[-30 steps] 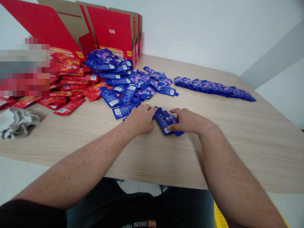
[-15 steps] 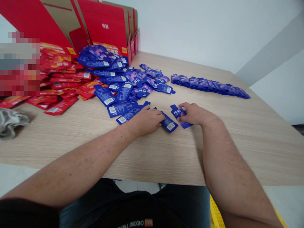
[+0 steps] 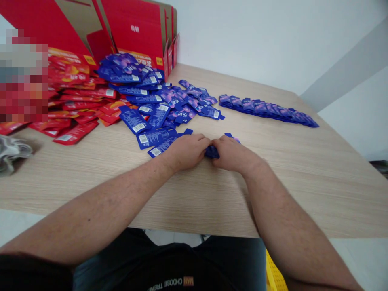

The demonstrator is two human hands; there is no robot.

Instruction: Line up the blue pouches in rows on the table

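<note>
Close together over the middle of the table, my left hand (image 3: 190, 151) and my right hand (image 3: 230, 152) both grip a small blue sachet (image 3: 212, 152), whose ends are hidden by the fingers. Another blue sachet (image 3: 233, 137) pokes out behind my right hand; most of it is covered. Two blue sachets with barcodes lie flat by my left wrist, the nearer sachet (image 3: 162, 147) partly under it. Beyond them spreads a loose pile of blue sachets (image 3: 169, 97). Farther right, a long overlapping row of blue sachets (image 3: 266, 109) lies on the table.
Red sachets (image 3: 81, 107) are heaped at the left, beside the blue pile. Red cardboard boxes (image 3: 133, 28) stand behind them against the wall. A grey cloth (image 3: 13, 153) lies at the left of the wooden table (image 3: 188, 202). Something yellow (image 3: 274, 275) shows below the front edge.
My right hand has moved left from the sachet it was holding and now meets my left hand at the barcoded sachet. The sachet between them appears lifted or bent.
</note>
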